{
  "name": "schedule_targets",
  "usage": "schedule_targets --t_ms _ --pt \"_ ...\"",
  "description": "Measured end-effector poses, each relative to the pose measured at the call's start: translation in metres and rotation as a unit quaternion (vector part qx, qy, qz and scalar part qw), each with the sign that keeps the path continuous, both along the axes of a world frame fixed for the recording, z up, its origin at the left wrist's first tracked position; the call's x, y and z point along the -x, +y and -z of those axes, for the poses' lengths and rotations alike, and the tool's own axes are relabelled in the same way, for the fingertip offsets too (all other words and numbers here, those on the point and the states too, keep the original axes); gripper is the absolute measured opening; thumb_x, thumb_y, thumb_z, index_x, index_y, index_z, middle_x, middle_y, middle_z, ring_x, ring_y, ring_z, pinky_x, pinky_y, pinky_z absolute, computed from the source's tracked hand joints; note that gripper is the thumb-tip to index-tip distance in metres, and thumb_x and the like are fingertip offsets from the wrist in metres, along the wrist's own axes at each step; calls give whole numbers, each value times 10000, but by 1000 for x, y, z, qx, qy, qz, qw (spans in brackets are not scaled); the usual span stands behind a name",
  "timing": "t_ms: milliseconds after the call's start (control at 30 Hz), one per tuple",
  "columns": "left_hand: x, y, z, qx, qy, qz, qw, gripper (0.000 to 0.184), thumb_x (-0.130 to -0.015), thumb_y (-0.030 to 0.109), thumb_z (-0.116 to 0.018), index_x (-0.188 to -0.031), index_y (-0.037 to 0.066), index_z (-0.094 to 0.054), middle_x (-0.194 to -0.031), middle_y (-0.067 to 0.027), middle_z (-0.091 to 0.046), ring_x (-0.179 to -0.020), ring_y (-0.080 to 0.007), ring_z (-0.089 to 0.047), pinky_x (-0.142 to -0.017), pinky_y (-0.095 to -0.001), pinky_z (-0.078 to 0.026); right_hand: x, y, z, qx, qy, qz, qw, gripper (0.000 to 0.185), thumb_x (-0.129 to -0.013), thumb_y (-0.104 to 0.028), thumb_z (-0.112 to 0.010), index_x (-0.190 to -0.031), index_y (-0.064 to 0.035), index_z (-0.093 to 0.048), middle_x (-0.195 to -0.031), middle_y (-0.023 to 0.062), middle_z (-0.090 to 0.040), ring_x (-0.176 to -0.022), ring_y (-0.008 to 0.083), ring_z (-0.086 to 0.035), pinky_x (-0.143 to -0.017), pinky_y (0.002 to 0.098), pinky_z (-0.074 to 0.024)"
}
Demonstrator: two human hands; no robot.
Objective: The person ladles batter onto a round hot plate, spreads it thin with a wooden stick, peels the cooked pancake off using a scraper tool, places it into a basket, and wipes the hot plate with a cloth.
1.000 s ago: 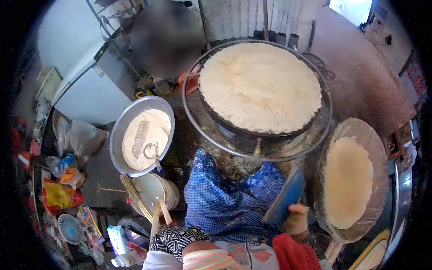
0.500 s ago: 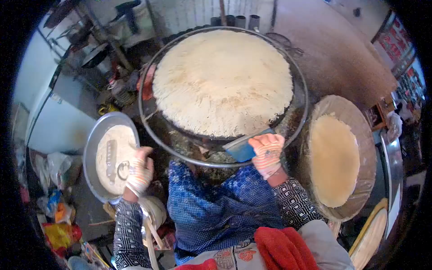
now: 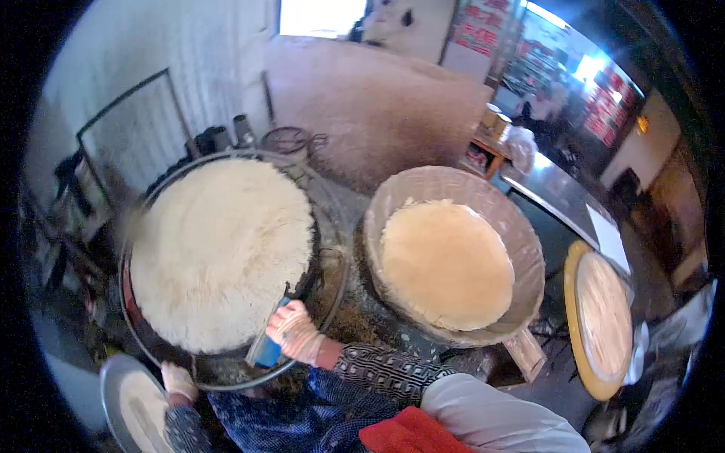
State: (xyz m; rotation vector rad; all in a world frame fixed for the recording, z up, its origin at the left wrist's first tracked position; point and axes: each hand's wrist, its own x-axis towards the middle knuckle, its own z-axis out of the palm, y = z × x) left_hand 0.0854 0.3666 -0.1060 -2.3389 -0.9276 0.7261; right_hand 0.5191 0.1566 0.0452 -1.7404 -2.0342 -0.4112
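A large pale flatbread (image 3: 223, 249) covers the round griddle, which has a metal ring (image 3: 343, 279) around it. My right hand (image 3: 296, 332), in a striped glove, is closed on a blue scraper (image 3: 266, 349) at the near right edge of the bread. My left hand (image 3: 179, 381), gloved too, hangs near the ring's lower left, beside the metal bowl (image 3: 113, 400) of pale dough or flour; its fingers are too small and blurred to read. To the right, a round flatbread (image 3: 447, 264) lies in a lined basket (image 3: 529, 264).
A yellow-rimmed round board (image 3: 572, 317) leans at the right. Behind it runs a metal counter (image 3: 555, 200) with a plastic bag. A brown panel (image 3: 362, 106) stands behind the griddle, near dark cylinders (image 3: 243, 130). A wooden piece (image 3: 523, 355) juts out below the basket.
The view has swung right, showing more of the basket and counter. My right hand, first low by my lap, rose to the griddle's edge with the scraper. My left hand is now beside the ring.
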Motion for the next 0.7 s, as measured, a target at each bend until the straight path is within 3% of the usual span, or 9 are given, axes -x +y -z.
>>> schedule_targets --t_ms 167,200,267,300,333,400,467,500,700 --pt "-148 -125 17 6 -66 -64 996 431 -735 649 -635 -614 240 -582 -549 78 -544 -552 -149 -582 -575 -392 -431 4 0 0 39 17 -9 999 70 -788 -185 -549 -770 -175 -617 -791 -17 -594 -866 168 -577 -839 414 -398" --pt "-228 -194 -76 84 -194 -117 970 434 -769 609 -617 -844 186 -678 -725 6 -647 -713 -218 -635 -715 -430 -433 5 0 0 35 18 -5 999 74 -791 -185 -549 -774 -177 -620 -794 -17 -597 -871 167 -579 -840 418 -399" --pt "-309 -254 -123 167 -213 -104 957 628 -798 629 -546 -1041 59 -648 -1083 -165 -637 -1089 -306 -579 -911 -477 -395 7 2 6 29 15 -2 999 81 -797 -183 -547 -781 -182 -626 -801 -18 -602 -881 165 -581 -844 426 -400" --pt "-299 -284 -94 0 -223 84 971 731 -797 647 -521 -1113 -6 -615 -1200 -215 -570 -1226 -358 -474 -1089 -552 -256 11 8 17 43 8 4 999 79 -794 -187 -550 -774 -193 -626 -796 -20 -601 -883 169 -582 -844 436 -403" --pt "-308 -301 -118 100 -236 166 952 753 -787 582 -576 -1209 -41 -550 -1311 -243 -492 -1300 -401 -388 -1150 -594 -108 8 7 17 37 8 2 999 79 -794 -188 -551 -772 -195 -626 -792 -20 -600 -879 171 -582 -844 437 -403" --pt "-295 -326 -115 296 -409 86 859 751 -758 512 -651 -1269 -18 -506 -1359 -231 -468 -1329 -402 -365 -1135 -621 -116 4 5 13 28 16 0 999 79 -793 -190 -551 -768 -199 -625 -783 -20 -596 -873 176 -580 -843 439 -403" --pt "-274 -325 -163 263 -405 37 875 726 -745 452 -693 -1281 4 -495 -1363 -228 -464 -1340 -396 -354 -1125 -637 -112 -2 2 10 13 21 6 1000 87 -798 -191 -541 -766 -194 -621 -779 -15 -596 -858 181 -571 -837 443 -403" --pt "-242 -318 -140 188 -450 53 872 717 -766 456 -676 -1307 27 -482 -1387 -202 -448 -1340 -378 -358 -1124 -635 -111 -4 0 5 54 7 19 998 118 -822 -199 -527 -789 -194 -640 -814 -9 -620 -891 183 -580 -867 451 -396" --pt "-156 -305 -155 135 -379 -299 865 633 -815 568 -596 -1313 179 -562 -1471 -161 -378 -1377 -473 -222 -1067 -699 -148 -11 -11 -1 54 -2 38 998 105 -817 -178 -542 -799 -179 -646 -807 10 -625 -915 200 -582 -896 458 -385"
